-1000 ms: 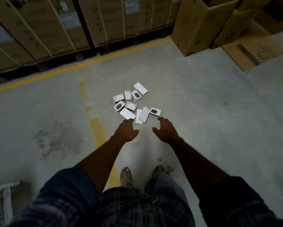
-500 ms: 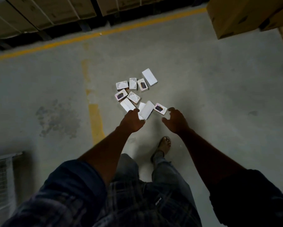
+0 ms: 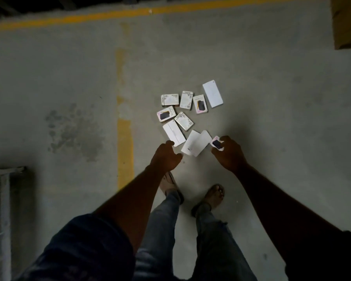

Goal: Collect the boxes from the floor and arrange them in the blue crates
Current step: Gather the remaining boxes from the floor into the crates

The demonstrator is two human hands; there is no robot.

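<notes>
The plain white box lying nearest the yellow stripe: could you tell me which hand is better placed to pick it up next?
Left. The left hand has its fingertips at that white box, while the right hand is closing on the small printed box.

Dim grey concrete floor (image 3: 272, 138) w/ stains, yellow lines (image 3: 125, 138), cardboard carton (image 3: 347, 23) top right

A cluster of small boxes lies on the grey concrete floor (image 3: 272, 138), just right of a worn yellow stripe (image 3: 125, 151). The right hand (image 3: 229, 154) curls its fingers around a small box with a dark picture (image 3: 217, 144) at the cluster's near right edge. The left hand (image 3: 166, 157), fingers loosely bent, hovers by the near end of a plain white box (image 3: 173, 132). Two overlapping white boxes (image 3: 196, 145) lie between the hands. A long white box (image 3: 212, 93) lies at the far right. Sandalled feet (image 3: 214, 194) stand below.
</notes>
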